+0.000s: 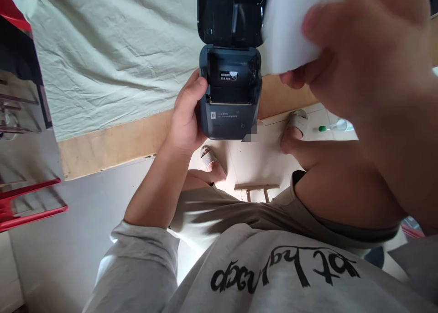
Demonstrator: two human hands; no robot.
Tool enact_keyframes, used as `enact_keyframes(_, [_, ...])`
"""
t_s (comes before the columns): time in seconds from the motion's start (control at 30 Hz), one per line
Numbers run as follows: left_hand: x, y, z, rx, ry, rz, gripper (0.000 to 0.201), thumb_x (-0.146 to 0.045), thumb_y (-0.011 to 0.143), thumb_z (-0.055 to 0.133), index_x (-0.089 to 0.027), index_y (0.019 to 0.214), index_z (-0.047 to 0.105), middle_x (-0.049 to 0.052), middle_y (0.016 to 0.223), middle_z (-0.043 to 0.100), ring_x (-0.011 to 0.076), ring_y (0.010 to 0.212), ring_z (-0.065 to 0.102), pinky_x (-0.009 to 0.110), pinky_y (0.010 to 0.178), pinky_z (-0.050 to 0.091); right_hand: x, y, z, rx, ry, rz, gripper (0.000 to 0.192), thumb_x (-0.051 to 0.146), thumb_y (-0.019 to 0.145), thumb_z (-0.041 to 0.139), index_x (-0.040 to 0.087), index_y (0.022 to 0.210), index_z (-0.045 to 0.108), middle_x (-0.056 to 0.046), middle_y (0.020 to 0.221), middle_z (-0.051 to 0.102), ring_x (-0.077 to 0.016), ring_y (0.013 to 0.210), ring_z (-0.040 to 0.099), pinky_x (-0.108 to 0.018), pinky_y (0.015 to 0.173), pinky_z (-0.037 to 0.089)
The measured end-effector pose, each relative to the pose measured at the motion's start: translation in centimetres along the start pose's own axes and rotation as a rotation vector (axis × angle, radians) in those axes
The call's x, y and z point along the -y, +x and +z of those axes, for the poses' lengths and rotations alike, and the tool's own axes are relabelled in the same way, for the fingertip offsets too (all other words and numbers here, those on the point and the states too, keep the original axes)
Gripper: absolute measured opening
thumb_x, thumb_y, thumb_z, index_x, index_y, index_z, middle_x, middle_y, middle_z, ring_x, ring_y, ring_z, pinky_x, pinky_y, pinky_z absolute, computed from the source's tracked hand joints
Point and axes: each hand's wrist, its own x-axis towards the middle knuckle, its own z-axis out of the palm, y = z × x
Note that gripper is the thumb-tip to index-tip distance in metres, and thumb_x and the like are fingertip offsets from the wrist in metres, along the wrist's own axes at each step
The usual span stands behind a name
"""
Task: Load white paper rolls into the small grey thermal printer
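A dark blue portable label printer [228,119] is held near the middle of the view, its black lid [231,16] swung up and its paper bay exposed. Inside the bay there is a small printed label, and I see no roll in it. My left hand [190,114] is closed around the printer's left side, thumb on its edge. Up and to the right, my right hand [362,48] grips a white paper roll [290,28] beside the lid. Both the roll and this hand are smeared by motion, and part of the roll is out of frame.
A table with a pale green cloth [119,53] and a bare wooden edge [116,139] lies beyond the printer. Red-framed furniture [34,187] stands at the left. On the floor are a wooden stool [256,187] and a bottle with a green cap [338,126].
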Motion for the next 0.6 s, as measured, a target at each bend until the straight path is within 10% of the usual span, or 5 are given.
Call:
enact_keyframes(0.37, [-0.2,0.1,-0.7,0.106,0.000,-0.024,0.020,-0.039,0.081,0.043,-0.026,0.084,0.059,0.003,0.101,0.065,0.0301,0.111,0.053,0.040,0.090,0.042,-2.9,-0.5,-0.2,-0.083,-0.562,-0.061,0.036,0.040,0.078,0.047,0.016,0.105,0.046,-0.005,0.109,0.051,-0.0106,0.094,0.047,-0.027,0.083,0.038])
enact_keyframes(0.6, [0.1,0.2,-0.7,0.078,0.010,-0.016,0.024,-0.045,0.075,0.048,-0.027,0.084,0.061,0.002,0.099,0.067,0.0317,0.112,0.051,0.041,0.090,0.042,-4.3,0.0,0.6,0.029,-0.723,0.037,0.056,0.026,0.071,0.049,0.021,0.124,0.033,-0.002,0.082,0.056,-0.0059,0.062,0.041,-0.021,0.059,0.030])
